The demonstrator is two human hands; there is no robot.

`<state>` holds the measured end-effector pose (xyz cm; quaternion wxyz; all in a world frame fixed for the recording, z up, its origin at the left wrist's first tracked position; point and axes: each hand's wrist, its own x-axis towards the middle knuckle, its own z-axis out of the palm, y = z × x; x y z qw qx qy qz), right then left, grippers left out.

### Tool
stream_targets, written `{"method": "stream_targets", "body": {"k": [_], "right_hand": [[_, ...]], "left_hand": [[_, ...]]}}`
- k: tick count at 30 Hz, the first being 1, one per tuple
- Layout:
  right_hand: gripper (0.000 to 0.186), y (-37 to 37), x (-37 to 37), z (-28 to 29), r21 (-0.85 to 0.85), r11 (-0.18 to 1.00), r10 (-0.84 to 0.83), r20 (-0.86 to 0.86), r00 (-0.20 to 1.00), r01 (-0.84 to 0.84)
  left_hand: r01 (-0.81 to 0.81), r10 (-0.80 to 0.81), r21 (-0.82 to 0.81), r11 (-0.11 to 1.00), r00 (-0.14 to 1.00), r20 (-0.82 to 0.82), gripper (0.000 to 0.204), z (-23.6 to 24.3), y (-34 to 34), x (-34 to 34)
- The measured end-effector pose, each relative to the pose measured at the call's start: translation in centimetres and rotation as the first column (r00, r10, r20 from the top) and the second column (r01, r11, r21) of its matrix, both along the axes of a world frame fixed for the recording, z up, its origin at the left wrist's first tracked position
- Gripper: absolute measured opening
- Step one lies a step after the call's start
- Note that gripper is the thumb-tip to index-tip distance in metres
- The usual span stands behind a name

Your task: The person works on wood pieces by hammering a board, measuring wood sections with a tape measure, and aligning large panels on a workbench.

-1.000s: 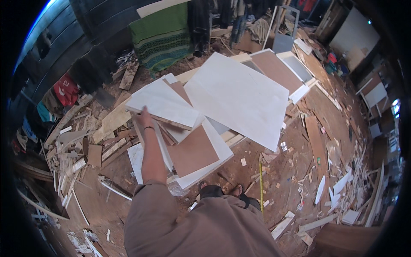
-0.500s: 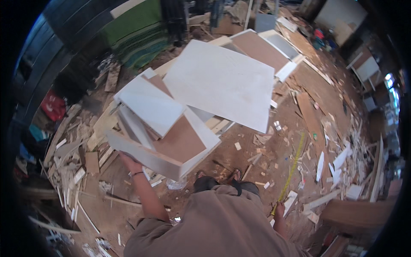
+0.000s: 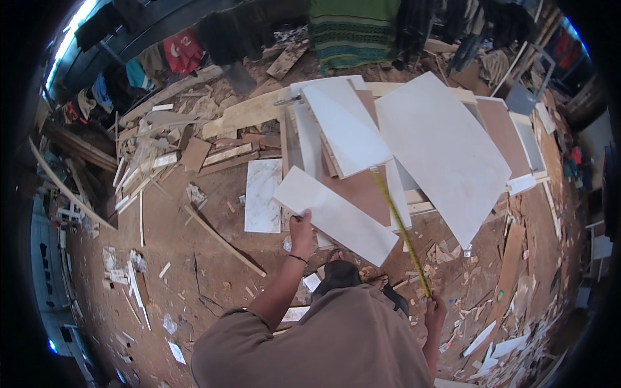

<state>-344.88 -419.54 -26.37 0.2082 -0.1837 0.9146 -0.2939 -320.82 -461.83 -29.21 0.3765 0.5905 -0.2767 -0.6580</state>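
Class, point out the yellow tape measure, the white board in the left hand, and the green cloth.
Yellow tape measure (image 3: 400,226), head view, mid-blade.
White board (image 3: 336,216), head view, its face.
Green cloth (image 3: 352,29), head view, centre.

Daylight is soft and even here, no hard shadows across the dirt floor (image 3: 194,258). The white boards (image 3: 446,149) glow brightest, close to washed out. Bright blue-white glare flares at the upper left rim. Heavy fisheye bending curves every straight edge toward a black border. The centre stays fairly sharp; detail smears and dims toward the edges.
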Motion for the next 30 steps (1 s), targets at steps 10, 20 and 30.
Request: {"method": "stream_targets", "body": {"k": [10,20,30], "right_hand": [[0.023,-8.3,-0.2,2.7,0.074,0.959,0.276,-0.061,0.959,-0.272],[0.022,-16.2,1.8,7.2,0.224,0.923,0.352,-0.164,0.921,-0.313],[0.022,-15.1,-0.7,5.5,0.187,0.928,0.349,-0.142,0.926,-0.322]], "left_hand": [[0.343,-0.341,0.099,0.934,0.939,-0.030,0.035,3.2,-0.7,3.1],[0.431,-0.433,0.044,0.901,0.900,0.049,0.037,3.3,-0.7,2.7],[0.326,-0.304,-0.078,0.942,0.929,0.210,0.058,3.0,0.6,1.0]]}}
